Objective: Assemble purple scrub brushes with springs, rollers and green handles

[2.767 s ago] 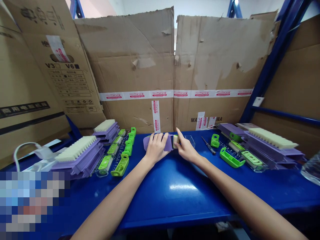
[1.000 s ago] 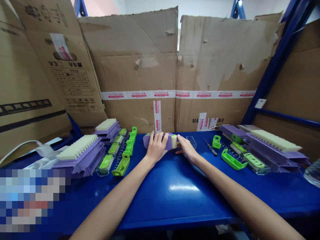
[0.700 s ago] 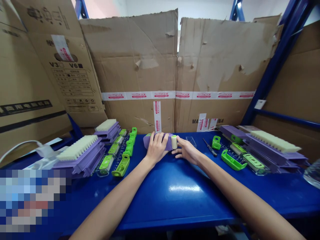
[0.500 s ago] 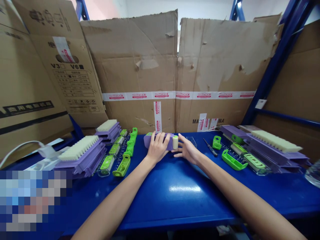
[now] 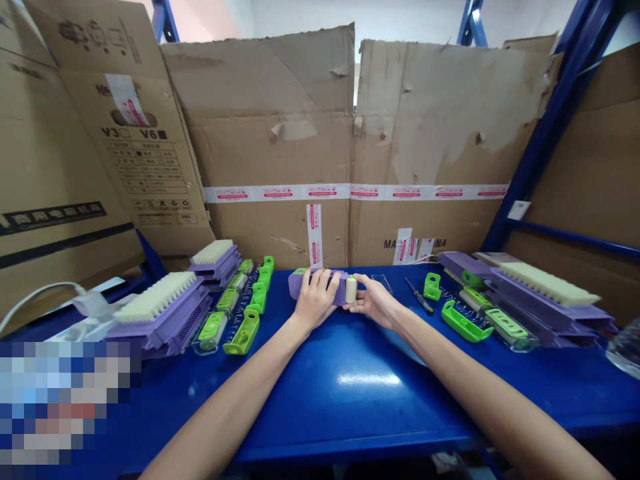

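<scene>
A purple plastic housing [image 5: 296, 285] lies across the far middle of the blue table, with a cream block [image 5: 351, 291] at its right end. My left hand [image 5: 316, 295] is closed over the housing from above, fingers draped on its far side. At the right end, my right hand [image 5: 373, 300] has its thumb and fingers closed around the cream block. The fingers partly hide where block and housing meet. Just behind my right hand sits a small clear plastic box [image 5: 383, 283].
A screwdriver [image 5: 419, 296] lies right of my hands. Green plastic covers [image 5: 465, 323], springs and purple parts with cream sponges [image 5: 550, 280] stand at right. Similar green covers [image 5: 243, 333] and sponge-topped purple parts [image 5: 156, 297] line the left. Cardboard [image 5: 270, 147] walls the back.
My right hand has moved in to the left, and its spread fingers have closed onto the cream block. My left hand stays on the purple housing.
</scene>
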The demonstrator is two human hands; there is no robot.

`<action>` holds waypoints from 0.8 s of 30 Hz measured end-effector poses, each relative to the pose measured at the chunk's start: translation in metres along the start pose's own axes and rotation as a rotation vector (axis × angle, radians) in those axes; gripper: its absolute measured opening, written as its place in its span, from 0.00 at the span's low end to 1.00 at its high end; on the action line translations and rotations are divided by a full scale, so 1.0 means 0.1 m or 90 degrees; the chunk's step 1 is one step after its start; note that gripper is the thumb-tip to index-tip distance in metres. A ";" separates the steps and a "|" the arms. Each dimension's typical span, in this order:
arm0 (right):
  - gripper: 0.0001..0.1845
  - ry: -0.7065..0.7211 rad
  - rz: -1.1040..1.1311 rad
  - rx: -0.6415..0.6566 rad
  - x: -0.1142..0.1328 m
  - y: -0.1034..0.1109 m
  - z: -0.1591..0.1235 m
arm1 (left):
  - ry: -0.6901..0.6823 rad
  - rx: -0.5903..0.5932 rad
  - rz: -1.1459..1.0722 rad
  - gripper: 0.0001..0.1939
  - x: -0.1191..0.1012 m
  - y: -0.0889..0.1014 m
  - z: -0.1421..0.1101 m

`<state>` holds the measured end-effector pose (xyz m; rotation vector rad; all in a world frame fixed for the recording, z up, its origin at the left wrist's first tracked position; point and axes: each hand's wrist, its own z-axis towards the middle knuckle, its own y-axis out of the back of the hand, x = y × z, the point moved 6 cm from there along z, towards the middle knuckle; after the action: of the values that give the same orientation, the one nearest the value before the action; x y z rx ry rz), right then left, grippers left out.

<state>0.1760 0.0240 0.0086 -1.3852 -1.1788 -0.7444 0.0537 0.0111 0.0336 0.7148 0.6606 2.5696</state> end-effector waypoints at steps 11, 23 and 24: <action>0.18 -0.018 -0.005 0.021 0.01 -0.02 -0.01 | 0.025 0.015 -0.022 0.28 0.01 -0.02 -0.02; 0.17 -0.017 -0.004 0.016 0.01 -0.03 -0.01 | 0.050 0.023 -0.042 0.26 0.03 -0.02 -0.02; 0.17 -0.016 -0.004 0.016 0.01 -0.03 -0.01 | 0.050 0.023 -0.042 0.26 0.03 -0.02 -0.02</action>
<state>0.1738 0.0234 0.0105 -1.3736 -1.2090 -0.7170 0.0508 0.0134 0.0317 0.5953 0.7450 2.5419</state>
